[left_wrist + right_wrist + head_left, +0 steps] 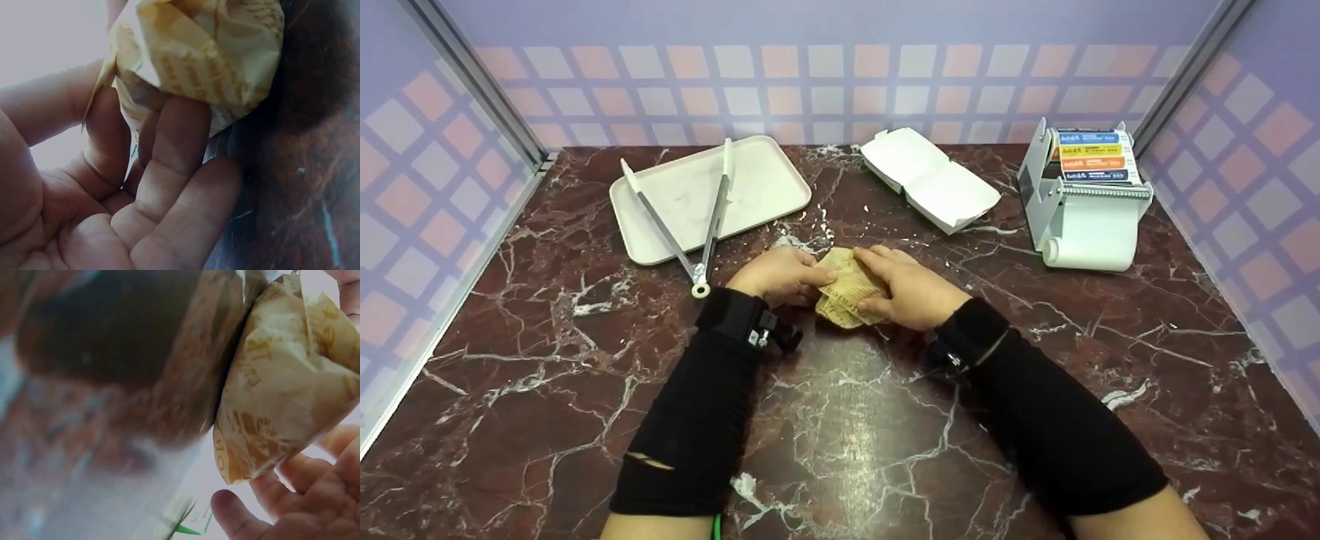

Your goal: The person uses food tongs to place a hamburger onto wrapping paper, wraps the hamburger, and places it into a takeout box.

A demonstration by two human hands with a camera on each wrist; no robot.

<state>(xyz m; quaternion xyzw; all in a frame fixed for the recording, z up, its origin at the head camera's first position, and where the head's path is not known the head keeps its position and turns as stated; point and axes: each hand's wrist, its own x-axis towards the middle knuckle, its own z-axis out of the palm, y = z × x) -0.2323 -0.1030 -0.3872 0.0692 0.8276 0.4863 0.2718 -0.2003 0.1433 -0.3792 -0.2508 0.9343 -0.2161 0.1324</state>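
Note:
A small bundle wrapped in printed yellowish paper (pixel 846 289) sits on the table between both hands; what is inside is hidden. From its left side, my left hand (pixel 782 276) pinches a paper flap between thumb and finger, as the left wrist view shows. The other fingers of that hand curl under the wrapped bundle (pixel 225 62). My right hand (pixel 915 289) rests along the right side, its thumb and fingers spread over the paper. In the right wrist view, the fingertips (pixel 233 509) lie beside and against the folded wrapper (pixel 275 399).
Metal tongs (pixel 712 225) lie spread across a pale tray (pixel 765 169) at back left. An opened white clamshell box (pixel 919 169) stands behind the hands. At back right is a label dispenser (pixel 1091 202) with a white roll. Small white crumbs (pixel 821 221) are scattered behind the bundle.

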